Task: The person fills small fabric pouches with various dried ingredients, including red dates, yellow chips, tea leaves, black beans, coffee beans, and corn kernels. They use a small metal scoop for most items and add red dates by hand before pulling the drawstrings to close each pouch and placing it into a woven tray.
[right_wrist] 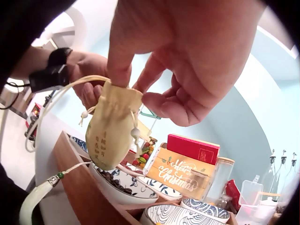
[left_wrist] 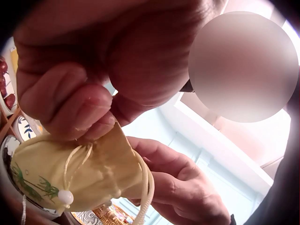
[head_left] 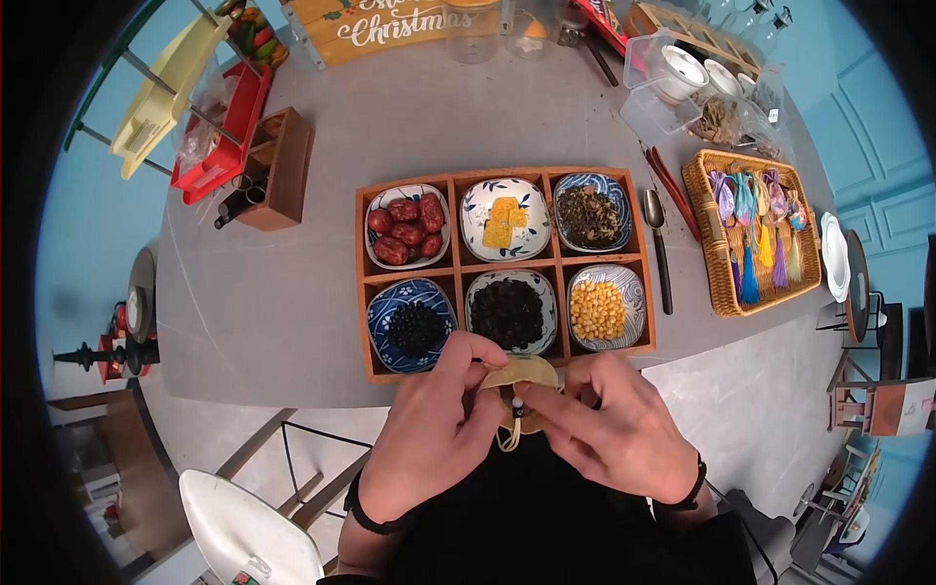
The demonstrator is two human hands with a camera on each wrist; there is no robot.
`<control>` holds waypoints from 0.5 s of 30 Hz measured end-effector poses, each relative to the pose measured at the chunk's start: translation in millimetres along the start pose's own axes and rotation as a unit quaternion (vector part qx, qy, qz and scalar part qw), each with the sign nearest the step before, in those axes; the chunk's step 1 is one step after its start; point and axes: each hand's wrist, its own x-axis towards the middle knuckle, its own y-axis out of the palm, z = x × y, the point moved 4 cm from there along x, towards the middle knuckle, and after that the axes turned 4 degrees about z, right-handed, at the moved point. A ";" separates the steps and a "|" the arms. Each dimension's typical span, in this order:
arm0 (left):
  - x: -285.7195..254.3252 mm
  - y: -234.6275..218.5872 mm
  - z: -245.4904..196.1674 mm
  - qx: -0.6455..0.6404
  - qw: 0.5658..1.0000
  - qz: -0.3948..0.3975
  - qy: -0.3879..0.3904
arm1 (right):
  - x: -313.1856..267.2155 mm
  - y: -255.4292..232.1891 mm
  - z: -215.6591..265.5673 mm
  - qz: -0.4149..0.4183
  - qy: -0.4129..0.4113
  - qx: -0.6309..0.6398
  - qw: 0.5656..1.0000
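A small yellow drawstring pouch is between both hands, just in front of the wooden box. My left hand pinches one side of its gathered mouth. At the other side, my right hand holds the rim, with the index fingertip at the opening and the thumb beside it. Green plants are printed on the pouch, and a white bead hangs on its cord. In the right wrist view, the pouch hangs upright over the box edge, its pale tassel trailing left. The pouch's inside is hidden.
The divided wooden box carries patterned bowls of red dates, yellow blocks, dried leaves, black beans, dark dried bits and corn kernels. Rightward lie a spoon and a wicker basket of tasselled sachets.
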 end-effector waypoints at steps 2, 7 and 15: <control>1.0 3.1 3.6 -0.024 1.000 0.009 0.011 | 1.3 2.4 1.1 0.005 -0.018 -0.018 1.000; 2.4 3.9 6.2 -0.027 0.998 0.063 0.002 | 3.8 8.0 -6.6 0.000 -0.036 0.004 0.999; 1.8 7.2 10.3 0.088 0.987 0.135 0.024 | -10.0 9.6 -47.4 -0.134 0.242 0.546 0.791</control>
